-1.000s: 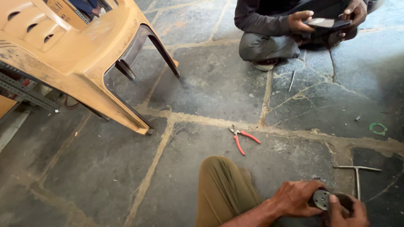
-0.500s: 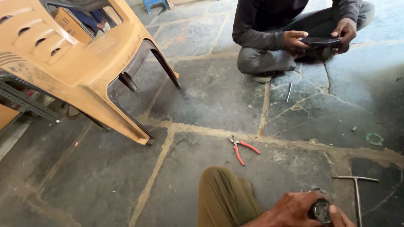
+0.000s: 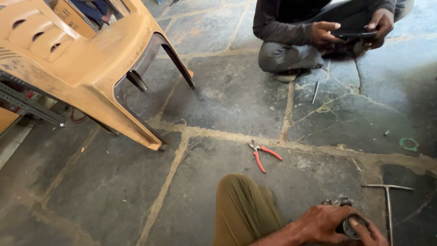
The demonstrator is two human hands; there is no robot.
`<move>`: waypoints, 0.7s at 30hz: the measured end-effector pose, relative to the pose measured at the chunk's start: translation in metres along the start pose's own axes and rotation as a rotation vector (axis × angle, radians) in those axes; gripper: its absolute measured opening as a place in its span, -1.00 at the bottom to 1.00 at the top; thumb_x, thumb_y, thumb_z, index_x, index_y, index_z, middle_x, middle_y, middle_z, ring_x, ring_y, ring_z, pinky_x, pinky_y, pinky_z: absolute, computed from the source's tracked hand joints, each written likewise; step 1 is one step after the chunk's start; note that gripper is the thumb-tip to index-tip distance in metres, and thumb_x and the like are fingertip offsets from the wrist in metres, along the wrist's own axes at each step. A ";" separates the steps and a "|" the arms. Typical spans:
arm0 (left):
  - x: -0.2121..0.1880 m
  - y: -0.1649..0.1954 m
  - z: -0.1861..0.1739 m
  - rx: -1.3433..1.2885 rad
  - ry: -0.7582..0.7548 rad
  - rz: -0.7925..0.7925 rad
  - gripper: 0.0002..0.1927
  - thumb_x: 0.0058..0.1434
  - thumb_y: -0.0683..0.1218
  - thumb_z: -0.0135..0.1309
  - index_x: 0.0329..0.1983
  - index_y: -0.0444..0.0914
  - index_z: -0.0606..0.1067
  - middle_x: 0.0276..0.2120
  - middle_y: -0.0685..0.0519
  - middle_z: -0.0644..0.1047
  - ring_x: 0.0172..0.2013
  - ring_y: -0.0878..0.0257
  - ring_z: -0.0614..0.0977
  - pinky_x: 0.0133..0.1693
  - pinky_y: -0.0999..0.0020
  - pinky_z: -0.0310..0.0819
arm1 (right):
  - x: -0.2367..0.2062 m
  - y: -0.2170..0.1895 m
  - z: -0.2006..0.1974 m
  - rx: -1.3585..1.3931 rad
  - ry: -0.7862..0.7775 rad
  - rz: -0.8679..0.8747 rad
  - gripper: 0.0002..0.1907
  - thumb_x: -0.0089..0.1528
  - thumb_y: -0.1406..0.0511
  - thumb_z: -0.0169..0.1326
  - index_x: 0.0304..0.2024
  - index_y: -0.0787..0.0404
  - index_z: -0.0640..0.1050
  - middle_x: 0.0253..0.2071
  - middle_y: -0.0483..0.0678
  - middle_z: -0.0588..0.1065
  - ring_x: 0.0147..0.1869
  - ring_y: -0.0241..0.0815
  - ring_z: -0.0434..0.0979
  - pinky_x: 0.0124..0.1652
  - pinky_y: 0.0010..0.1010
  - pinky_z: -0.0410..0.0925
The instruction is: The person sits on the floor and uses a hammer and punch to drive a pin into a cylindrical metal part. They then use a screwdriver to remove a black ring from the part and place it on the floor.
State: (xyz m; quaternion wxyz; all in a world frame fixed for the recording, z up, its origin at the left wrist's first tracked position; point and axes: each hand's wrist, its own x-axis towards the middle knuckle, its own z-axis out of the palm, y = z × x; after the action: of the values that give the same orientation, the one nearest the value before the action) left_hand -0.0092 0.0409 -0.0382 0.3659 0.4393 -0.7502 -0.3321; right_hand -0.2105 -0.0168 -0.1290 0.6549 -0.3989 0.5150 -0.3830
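Observation:
My left hand [image 3: 321,223] and my right hand [image 3: 371,234] sit at the bottom right edge of the head view, both closed around a small round grey metal part [image 3: 349,226]. Just above my left hand, a bit of dark metal [image 3: 337,201] lies on the stone floor. My knee in olive trousers [image 3: 241,209] is left of the hands. A T-handle metal tool [image 3: 387,196] lies on the floor just right of them. Red-handled pliers [image 3: 264,155] lie farther up, on a floor joint.
An orange plastic chair [image 3: 91,73] stands at the upper left, beside a metal frame [image 3: 27,102]. Another person [image 3: 296,32] sits cross-legged at the top, holding a dark flat device [image 3: 353,34]. A thin rod [image 3: 315,91] and a green ring [image 3: 408,144] lie on the floor.
My hands stay closed on the round part and sit slightly lower in view. The view shifts a little; the other person keeps handling the device.

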 end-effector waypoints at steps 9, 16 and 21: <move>0.001 -0.014 0.017 0.026 -0.014 -0.030 -0.46 0.22 0.06 0.18 0.22 -0.19 0.36 -0.18 -0.09 0.60 -0.16 -0.01 0.68 -0.12 0.17 0.58 | -0.010 0.013 -0.016 -0.503 -0.011 -0.199 -0.59 0.24 0.39 0.19 0.16 0.17 0.60 0.13 0.20 0.59 0.13 0.18 0.69 -0.02 -0.08 0.55; 0.006 -0.015 0.015 0.032 0.114 -0.067 -0.43 0.25 0.10 0.25 0.23 -0.21 0.37 -0.01 -0.11 0.61 -0.04 0.01 0.69 -0.02 0.19 0.61 | -0.016 0.010 0.005 -0.067 0.281 0.158 -0.50 0.43 0.09 0.13 0.24 0.35 0.56 -0.16 0.30 0.52 -0.12 0.34 0.61 -0.27 -0.08 0.44; 0.015 -0.011 0.002 -0.034 0.366 -0.187 -0.42 0.26 0.15 0.31 0.18 -0.22 0.40 0.06 -0.09 0.61 0.04 0.06 0.70 0.02 0.24 0.62 | -0.010 -0.005 -0.017 -1.172 0.281 -0.006 -0.47 0.25 0.00 0.25 -0.07 0.36 0.68 -0.31 0.19 0.67 -0.25 0.03 0.76 -0.09 -0.16 0.57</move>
State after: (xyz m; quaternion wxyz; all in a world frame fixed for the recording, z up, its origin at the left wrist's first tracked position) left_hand -0.0120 0.0232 -0.0441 0.4712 0.5538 -0.6214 -0.2919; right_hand -0.2293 -0.0113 -0.1234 0.2503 -0.6405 0.7209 -0.0862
